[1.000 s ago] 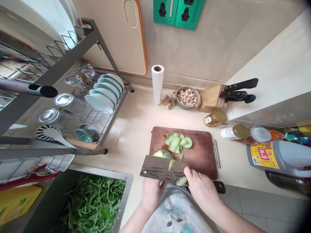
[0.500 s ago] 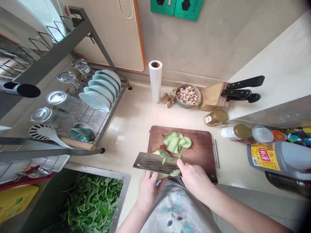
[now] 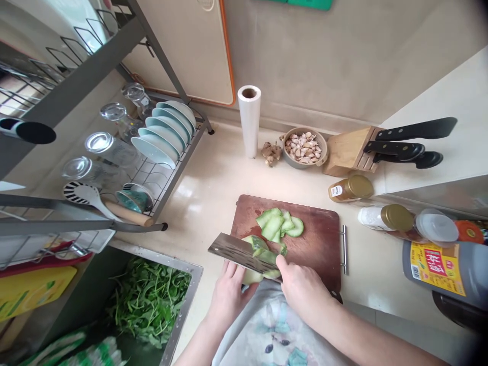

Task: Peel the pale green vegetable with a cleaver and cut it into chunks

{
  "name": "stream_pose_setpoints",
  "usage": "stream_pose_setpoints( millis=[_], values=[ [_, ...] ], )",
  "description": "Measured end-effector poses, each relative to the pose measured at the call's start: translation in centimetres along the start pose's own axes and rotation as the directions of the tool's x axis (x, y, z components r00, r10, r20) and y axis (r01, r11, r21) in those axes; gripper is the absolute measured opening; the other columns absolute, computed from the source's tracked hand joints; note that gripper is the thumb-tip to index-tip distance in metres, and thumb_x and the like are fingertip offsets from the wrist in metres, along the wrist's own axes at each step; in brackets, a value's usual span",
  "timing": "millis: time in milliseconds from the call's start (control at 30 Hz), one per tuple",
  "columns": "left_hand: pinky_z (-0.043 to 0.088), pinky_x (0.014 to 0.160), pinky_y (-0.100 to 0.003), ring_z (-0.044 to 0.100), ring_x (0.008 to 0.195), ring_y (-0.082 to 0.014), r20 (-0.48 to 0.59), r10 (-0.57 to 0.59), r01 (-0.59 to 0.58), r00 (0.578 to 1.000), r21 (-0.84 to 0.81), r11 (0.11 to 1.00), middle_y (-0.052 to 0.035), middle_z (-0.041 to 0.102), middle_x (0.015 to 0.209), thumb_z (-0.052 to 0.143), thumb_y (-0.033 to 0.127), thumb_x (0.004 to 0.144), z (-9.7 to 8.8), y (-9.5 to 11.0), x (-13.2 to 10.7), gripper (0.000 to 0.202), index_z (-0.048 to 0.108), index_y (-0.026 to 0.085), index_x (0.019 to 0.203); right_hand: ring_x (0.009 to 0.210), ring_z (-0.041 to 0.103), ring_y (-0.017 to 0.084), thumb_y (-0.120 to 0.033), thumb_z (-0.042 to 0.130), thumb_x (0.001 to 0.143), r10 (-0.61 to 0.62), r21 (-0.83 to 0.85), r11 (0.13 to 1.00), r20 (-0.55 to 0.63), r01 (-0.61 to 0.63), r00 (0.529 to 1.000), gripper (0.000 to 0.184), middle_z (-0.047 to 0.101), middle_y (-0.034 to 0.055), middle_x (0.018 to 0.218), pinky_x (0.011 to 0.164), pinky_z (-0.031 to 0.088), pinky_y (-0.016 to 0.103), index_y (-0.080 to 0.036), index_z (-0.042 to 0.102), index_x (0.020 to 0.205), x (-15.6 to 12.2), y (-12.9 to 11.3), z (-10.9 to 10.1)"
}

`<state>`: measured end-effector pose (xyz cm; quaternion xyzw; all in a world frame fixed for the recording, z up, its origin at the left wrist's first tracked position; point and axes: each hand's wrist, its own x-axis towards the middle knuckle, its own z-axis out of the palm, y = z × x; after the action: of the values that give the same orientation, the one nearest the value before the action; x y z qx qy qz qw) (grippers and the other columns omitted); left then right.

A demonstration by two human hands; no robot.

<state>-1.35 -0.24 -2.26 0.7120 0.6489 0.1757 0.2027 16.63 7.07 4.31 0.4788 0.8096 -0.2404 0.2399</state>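
My right hand (image 3: 303,290) is closed round the handle of a broad cleaver (image 3: 238,252), whose blade lies over a pale green peeled vegetable (image 3: 256,259) on the brown wooden cutting board (image 3: 320,239). Thin slices stick to the blade's side. My left hand (image 3: 229,297) rests against the near end of the vegetable, fingers curled on it below the blade. A small pile of cut green slices (image 3: 278,223) lies further back on the board.
A sink (image 3: 148,305) full of leafy greens is at the lower left, under a dish rack (image 3: 160,137) with plates and glasses. Behind the board stand a paper roll (image 3: 249,119), a garlic bowl (image 3: 304,147) and a knife block (image 3: 348,150). Jars and bottles (image 3: 385,216) line the right.
The cleaver has tipped from lying nearly flat to a steeper cutting angle and shifted slightly back over the vegetable. My left hand has slid up onto the vegetable's end. The view has shifted.
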Motion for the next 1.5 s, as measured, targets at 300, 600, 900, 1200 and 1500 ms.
stream_pose_setpoints(
  millis=[300,600,900,1200,1500],
  values=[
    [0.05,0.088,-0.043,0.05,0.111,-0.0283,0.021,-0.024,0.023,1.0,0.01,1.0,-0.0103,0.054,0.114,0.062,0.022,0.072,-0.2,0.4,0.5,0.046,0.049,0.02,0.116,0.069,0.068,0.023,-0.003,0.046,0.078,0.004,0.051,0.999,-0.032,-0.002,0.999,0.029,0.069,0.007,0.072,0.052,0.039,0.025,-0.017,0.047,0.104,1.5,0.2,0.6],
    [0.048,0.089,-0.048,0.039,0.123,-0.0349,-0.031,-0.064,0.068,0.997,0.151,0.986,-0.0129,0.049,0.121,0.066,0.029,0.068,1.4,0.8,0.6,0.059,0.044,0.017,0.121,0.074,0.068,0.024,-0.002,0.038,0.078,0.007,0.139,0.99,-0.103,0.007,0.995,0.028,0.069,0.0113,0.075,0.058,0.045,0.027,-0.015,0.051,0.1,2.6,0.0,0.2],
    [0.04,0.097,-0.054,0.028,0.13,-0.0364,-0.031,-0.049,0.052,0.998,0.12,0.991,-0.0149,0.038,0.136,0.062,0.026,0.074,1.7,1.2,0.6,0.074,0.025,0.02,0.137,0.077,0.068,0.025,-0.007,0.042,0.079,-0.018,0.193,0.981,-0.062,0.03,0.998,0.023,0.068,0.0116,0.078,0.059,0.044,0.028,-0.016,0.053,0.098,3.1,1.2,-0.4],
    [0.037,0.1,-0.054,0.025,0.132,-0.0357,0.001,-0.045,0.045,0.999,0.074,0.996,-0.0135,0.036,0.138,0.063,0.025,0.073,1.4,1.0,0.9,0.076,0.024,0.022,0.139,0.08,0.067,0.024,-0.009,0.044,0.079,-0.038,0.234,0.971,-0.02,0.041,0.999,0.023,0.068,0.0118,0.082,0.06,0.043,0.028,-0.016,0.055,0.097,4.5,1.4,-0.3],
    [0.041,0.099,-0.05,0.023,0.132,-0.0339,0.072,-0.046,0.04,0.996,0.086,0.995,-0.0088,0.033,0.141,0.065,0.019,0.068,1.0,0.8,1.2,0.074,0.035,0.027,0.135,0.083,0.065,0.024,-0.012,0.05,0.077,-0.048,0.268,0.962,-0.01,0.049,0.999,0.02,0.069,0.0137,0.087,0.067,0.043,0.029,-0.014,0.061,0.093,7.1,1.4,0.1]
  ],
)
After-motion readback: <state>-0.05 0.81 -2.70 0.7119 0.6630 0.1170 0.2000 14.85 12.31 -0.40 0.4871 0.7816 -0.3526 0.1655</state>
